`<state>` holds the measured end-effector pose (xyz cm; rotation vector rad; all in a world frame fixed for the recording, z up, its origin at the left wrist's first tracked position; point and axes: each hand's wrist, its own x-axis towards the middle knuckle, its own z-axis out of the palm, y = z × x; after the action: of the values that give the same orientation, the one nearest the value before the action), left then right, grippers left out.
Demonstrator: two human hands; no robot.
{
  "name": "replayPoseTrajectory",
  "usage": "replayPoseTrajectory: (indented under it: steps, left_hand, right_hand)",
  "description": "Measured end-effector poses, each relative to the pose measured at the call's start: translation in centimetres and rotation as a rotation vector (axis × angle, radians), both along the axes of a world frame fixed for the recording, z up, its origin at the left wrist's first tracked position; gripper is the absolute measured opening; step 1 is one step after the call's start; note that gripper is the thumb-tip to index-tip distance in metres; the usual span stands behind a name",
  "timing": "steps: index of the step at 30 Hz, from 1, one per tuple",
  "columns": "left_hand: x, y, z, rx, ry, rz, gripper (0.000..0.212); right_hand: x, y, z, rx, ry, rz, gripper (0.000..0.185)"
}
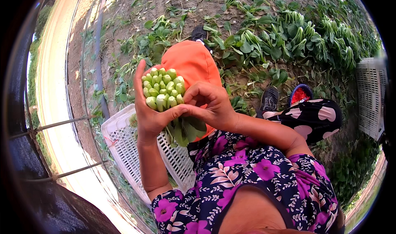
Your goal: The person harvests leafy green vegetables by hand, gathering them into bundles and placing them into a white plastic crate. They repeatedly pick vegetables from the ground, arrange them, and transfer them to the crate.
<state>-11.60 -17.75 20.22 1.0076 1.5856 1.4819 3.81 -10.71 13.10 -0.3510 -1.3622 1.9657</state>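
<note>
A bundle of leafy greens (163, 88) is held over my lap, its pale green cut stem ends facing up and its dark leaves (185, 130) hanging below. My left hand (150, 113) wraps around the left side of the bundle, thumb across the near side and a finger raised. At the right edge of the stems, my right hand (212, 104) is closed in a pinch, its thumb meeting the left thumb. Whatever lies between the right fingertips is hidden. Orange cloth (193, 62) covers my left leg just behind the bundle.
A white plastic crate (123, 144) stands at my left, another crate (371, 94) at far right. Bundled greens (294, 36) lie in a row ahead on the soil. Near my right shoe (269, 98) sits a blue bowl (300, 93) with red contents. A pipe (99, 48) runs along the left.
</note>
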Motion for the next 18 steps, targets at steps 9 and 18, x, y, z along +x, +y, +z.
replayPoseTrajectory:
  steps: [9,18]
  left_hand:
    - [0.2,0.0,0.5,-0.103,0.182,-0.004,0.126]
    - [2.4,0.7,0.5,-0.235,0.578,0.164,0.108]
  right_hand:
    - [-0.2,1.7,-0.3,0.238,0.136,0.126,0.022]
    - [1.0,20.9,-2.9,0.868,-0.456,0.326,0.023]
